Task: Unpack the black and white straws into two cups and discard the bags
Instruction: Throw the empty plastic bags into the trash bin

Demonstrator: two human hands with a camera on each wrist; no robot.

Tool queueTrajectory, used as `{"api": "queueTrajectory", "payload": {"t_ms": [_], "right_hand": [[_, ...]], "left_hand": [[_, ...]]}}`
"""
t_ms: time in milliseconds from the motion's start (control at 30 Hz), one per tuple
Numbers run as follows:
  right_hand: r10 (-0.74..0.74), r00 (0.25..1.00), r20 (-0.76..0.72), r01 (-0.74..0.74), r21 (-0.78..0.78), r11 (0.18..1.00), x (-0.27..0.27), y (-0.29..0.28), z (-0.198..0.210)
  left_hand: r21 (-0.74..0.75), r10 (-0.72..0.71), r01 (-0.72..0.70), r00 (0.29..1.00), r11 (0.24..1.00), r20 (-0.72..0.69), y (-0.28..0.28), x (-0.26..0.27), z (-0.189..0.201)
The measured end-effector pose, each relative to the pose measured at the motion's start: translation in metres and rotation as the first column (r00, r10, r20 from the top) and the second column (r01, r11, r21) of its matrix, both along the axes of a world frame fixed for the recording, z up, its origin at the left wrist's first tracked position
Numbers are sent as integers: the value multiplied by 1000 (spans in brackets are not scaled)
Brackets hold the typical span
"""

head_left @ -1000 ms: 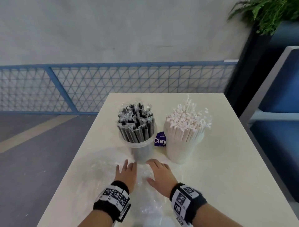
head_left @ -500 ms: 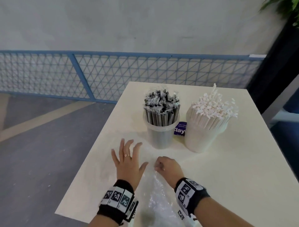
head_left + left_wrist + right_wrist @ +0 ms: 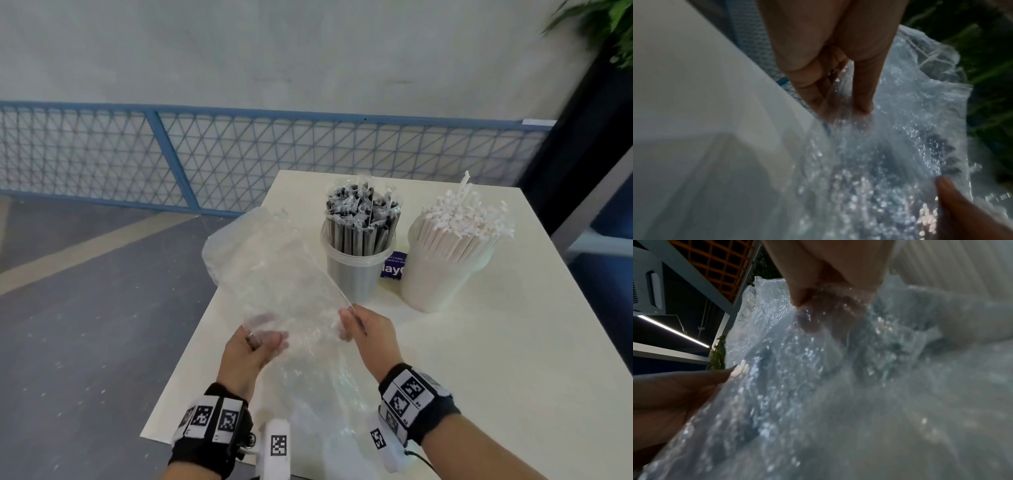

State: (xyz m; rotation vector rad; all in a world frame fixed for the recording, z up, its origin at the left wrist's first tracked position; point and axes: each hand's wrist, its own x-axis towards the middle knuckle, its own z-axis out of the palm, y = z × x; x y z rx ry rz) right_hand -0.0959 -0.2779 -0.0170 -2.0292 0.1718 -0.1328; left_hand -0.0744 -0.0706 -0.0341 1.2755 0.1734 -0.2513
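1. The left hand [image 3: 251, 356] pinches the near left edge of a clear plastic bag [image 3: 274, 270], thumb on top and fingers beneath the film.
2. The right hand [image 3: 371, 337] pinches the bag's near right corner between thumb and fingers.
3. The bag is lifted off the table [image 3: 479, 359] and slants up and away from both hands, reaching out past the table's left edge.
4. More crumpled clear plastic [image 3: 322, 394] lies on the table between the wrists, near the front edge.
5. Beyond the right hand, toward the far edge, stands a clear cup of black straws [image 3: 361, 222]; just beside it on the right stands a cup of white straws [image 3: 459, 229], with a small purple card [image 3: 394, 267] between the cups.
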Motion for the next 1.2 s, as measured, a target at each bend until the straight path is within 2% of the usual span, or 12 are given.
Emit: {"api": "queueTrajectory", "payload": {"t_ms": [67, 200, 367, 500, 600, 700, 800, 900, 967, 1033, 1133, 1200], "right_hand": [[22, 999, -23, -22, 1, 1000, 0, -1, 3], [148, 984, -96, -127, 197, 972, 3, -4, 14], [207, 971, -121, -154, 346, 926, 0, -16, 15], [86, 984, -158, 13, 539, 842, -9, -27, 13], [-4, 981, -192, 88, 431, 898, -14, -39, 17], [-106, 982, -156, 164, 429, 888, -22, -49, 19], [-209, 974, -82, 213, 630, 747, -35, -59, 25], [-284, 957, -64, 272, 542, 795, -51, -74, 27], [-304, 951, -60, 286, 551, 784, -65, -91, 25], [-218, 970, -110, 239, 623, 745, -83, -113, 23], [-60, 989, -136, 109, 389, 915, -115, -142, 23], [-145, 982, -124, 170, 225, 959, -135, -159, 24]], "left_hand": [[117, -74, 68, 996, 991, 45, 1, 1, 8], [281, -283, 262, 958, 923, 35, 6, 5, 14], [128, -325, 322, 946, 938, 6, 5, 16, 13], [1, -293, 294, 953, 956, -70, -14, 16, 14], [21, -366, 369, 927, 929, -82, -28, 19, 15], [-15, -470, 473, 870, 881, -149, -40, 22, 16], [13, -624, 635, 763, 772, -168, -53, 17, 22], [299, -635, 600, 772, 742, 25, -75, 10, 24], [378, -580, 489, 796, 786, 176, -93, 9, 29], [400, -534, 413, 804, 818, 262, -112, 7, 37], [432, -553, 404, 774, 806, 308, -148, -6, 44], [445, -570, 415, 763, 794, 305, -176, -20, 46]]}}
